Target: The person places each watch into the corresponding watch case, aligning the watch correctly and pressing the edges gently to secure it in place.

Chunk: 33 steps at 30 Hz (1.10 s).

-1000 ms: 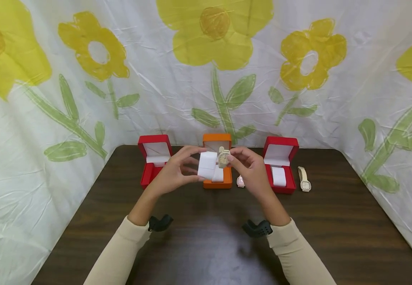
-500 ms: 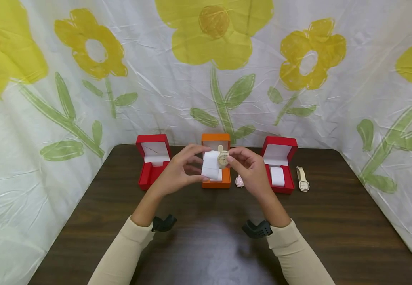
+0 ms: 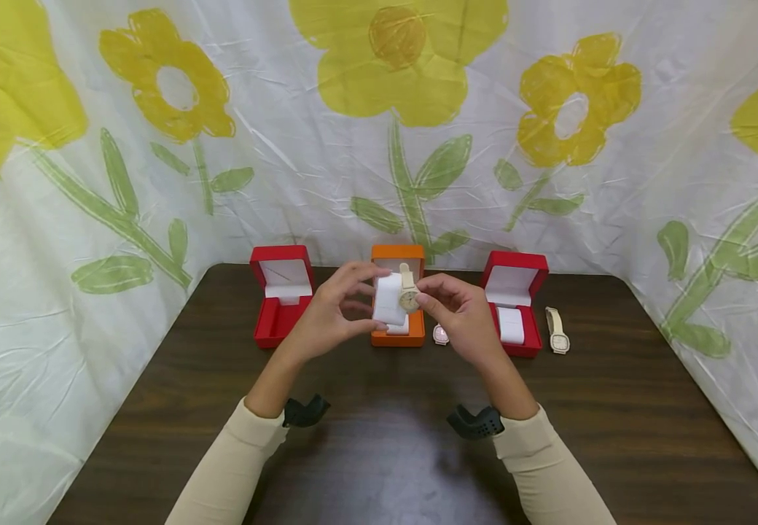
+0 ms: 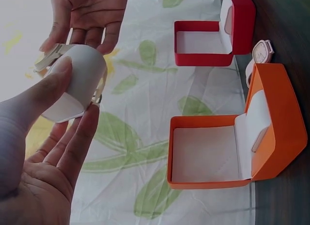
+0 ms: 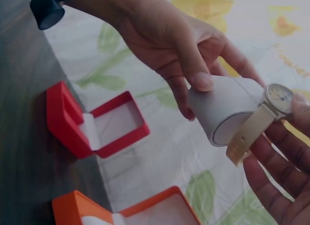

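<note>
A white watch cushion is held up between the fingers and thumb of my left hand, in front of the orange watch box. My right hand pinches a watch with a cream strap by its round case. In the right wrist view the watch lies against one end of the cushion, its strap end hanging loose past the rim. The left wrist view shows part of the strap behind the cushion; whether it goes round the cushion is unclear.
Two red watch boxes stand open at the back: the left one has a bare red well, the right one holds a white cushion. A pink watch and a cream watch lie on the dark table.
My left hand has brought the cushion rightward, up against the watch. The watch has turned slightly, and its strap now overlaps the cushion's right side. My right hand has barely moved.
</note>
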Each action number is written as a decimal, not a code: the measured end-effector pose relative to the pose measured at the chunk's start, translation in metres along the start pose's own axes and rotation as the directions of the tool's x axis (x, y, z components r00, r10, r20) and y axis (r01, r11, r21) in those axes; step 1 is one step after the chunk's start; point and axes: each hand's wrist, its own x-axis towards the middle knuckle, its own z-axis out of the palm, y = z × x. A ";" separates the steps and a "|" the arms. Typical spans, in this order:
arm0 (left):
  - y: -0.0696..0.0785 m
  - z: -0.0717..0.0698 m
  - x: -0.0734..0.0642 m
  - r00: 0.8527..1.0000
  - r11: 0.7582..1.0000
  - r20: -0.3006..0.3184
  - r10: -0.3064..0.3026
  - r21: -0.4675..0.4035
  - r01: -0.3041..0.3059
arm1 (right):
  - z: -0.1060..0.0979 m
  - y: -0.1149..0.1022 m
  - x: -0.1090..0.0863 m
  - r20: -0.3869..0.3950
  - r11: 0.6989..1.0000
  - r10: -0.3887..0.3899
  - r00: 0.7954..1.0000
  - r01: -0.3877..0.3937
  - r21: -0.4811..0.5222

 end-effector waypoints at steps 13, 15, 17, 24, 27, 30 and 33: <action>0.021 0.005 -0.002 0.997 1.000 -0.072 0.002 -0.008 -0.003 | 0.004 0.001 -0.002 -0.034 1.000 -0.012 0.999 0.012 0.004; 0.022 0.005 -0.002 0.997 1.000 -0.083 -0.004 -0.012 0.004 | 0.005 0.002 -0.002 -0.041 1.000 -0.015 0.999 0.015 0.007; 0.023 0.005 -0.003 0.995 1.000 -0.099 -0.011 -0.016 0.009 | 0.007 0.003 -0.001 -0.040 1.000 -0.014 0.999 0.015 0.013; 0.030 0.009 -0.003 0.989 0.999 -0.144 -0.032 -0.034 0.028 | 0.010 0.003 -0.002 -0.074 1.000 -0.015 0.997 0.015 0.008; 0.028 0.011 -0.003 0.986 0.998 -0.163 -0.047 -0.040 0.041 | 0.012 0.003 -0.003 -0.099 1.000 -0.002 0.995 0.003 0.009; 0.020 0.012 -0.003 0.981 0.997 -0.183 -0.066 -0.045 0.059 | 0.015 0.003 -0.004 -0.124 1.000 0.010 0.992 -0.008 0.016; 0.009 0.013 -0.002 0.978 0.997 -0.197 -0.070 -0.051 0.061 | 0.019 0.002 -0.004 -0.149 1.000 0.013 0.989 -0.009 0.025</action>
